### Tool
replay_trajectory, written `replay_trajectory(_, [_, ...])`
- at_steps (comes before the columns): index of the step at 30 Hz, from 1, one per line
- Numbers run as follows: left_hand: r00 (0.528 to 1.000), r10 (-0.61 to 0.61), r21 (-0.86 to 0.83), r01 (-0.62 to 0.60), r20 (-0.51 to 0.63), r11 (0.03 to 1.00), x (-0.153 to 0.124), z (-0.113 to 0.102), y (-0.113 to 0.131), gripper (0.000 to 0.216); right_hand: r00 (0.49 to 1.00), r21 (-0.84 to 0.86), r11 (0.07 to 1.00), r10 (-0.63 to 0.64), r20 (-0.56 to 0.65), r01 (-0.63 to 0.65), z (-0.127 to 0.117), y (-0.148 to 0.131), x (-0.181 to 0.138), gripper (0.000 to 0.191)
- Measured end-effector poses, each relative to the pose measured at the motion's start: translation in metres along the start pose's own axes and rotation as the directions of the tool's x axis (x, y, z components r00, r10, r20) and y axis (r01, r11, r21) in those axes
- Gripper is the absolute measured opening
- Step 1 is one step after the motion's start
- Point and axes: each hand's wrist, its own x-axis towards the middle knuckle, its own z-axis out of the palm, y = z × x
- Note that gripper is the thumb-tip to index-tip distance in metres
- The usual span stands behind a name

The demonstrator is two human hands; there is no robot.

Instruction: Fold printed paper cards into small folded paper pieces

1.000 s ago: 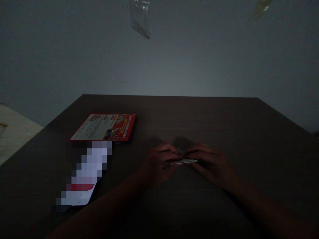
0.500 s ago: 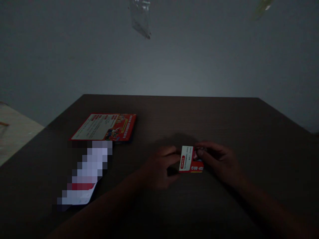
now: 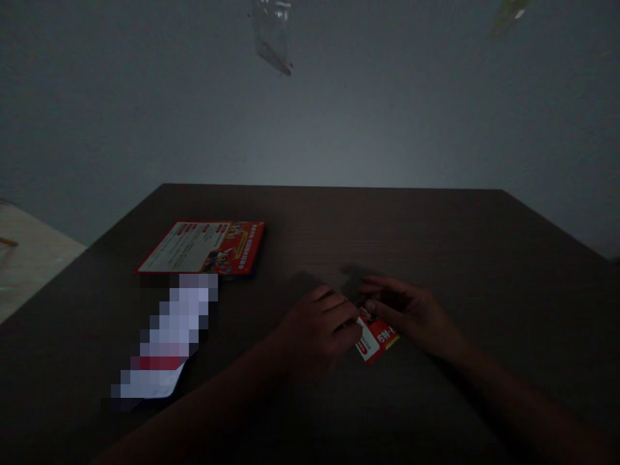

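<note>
R hand point(image 3: 420, 321) holds small red/wht card point(image 3: 378, 340) over worktop point(image 3: 378, 226); L hand point(image 3: 320, 330) prob. touching its edge, v. dim.

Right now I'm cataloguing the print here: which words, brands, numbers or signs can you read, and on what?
"方特", apparently: card; its remaining print is covered or too small.
Sheet: title and body text too blurred to read.
Screen: pixelated, nothing readable.

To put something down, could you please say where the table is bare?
Bare: the table between far edge and right hand, and along its right edge. Crowded: left, by printed red item and pixelated object; centre, by left hand and card.
</note>
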Motion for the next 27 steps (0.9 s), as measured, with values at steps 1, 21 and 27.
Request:
replay_trajectory(1, [1.0, -0.001, 0.021, 0.001, 0.003, 1.0, 0.0, 0.001, -0.001, 0.017, 0.998, -0.096, 0.993, -0.061, -0.004, 0.06, -0.002, -0.001, 0.0, 0.033])
replay_trajectory(21, [0.991, -0.133, 0.125, 0.132, -0.001, 0.983, -0.008, 0.003, -0.006, 0.017, 0.75, -0.752, 0.244, -0.48, 0.455, 0.612, -0.003, -0.007, -0.013, 0.018])
replay_trajectory(27, [0.982, -0.187, 0.103, 0.183, 0.03, 0.978, -0.011, 0.005, -0.005, 0.015, 0.743, -0.744, 0.243, -0.482, 0.465, 0.623, -0.004, -0.006, -0.012, 0.02])
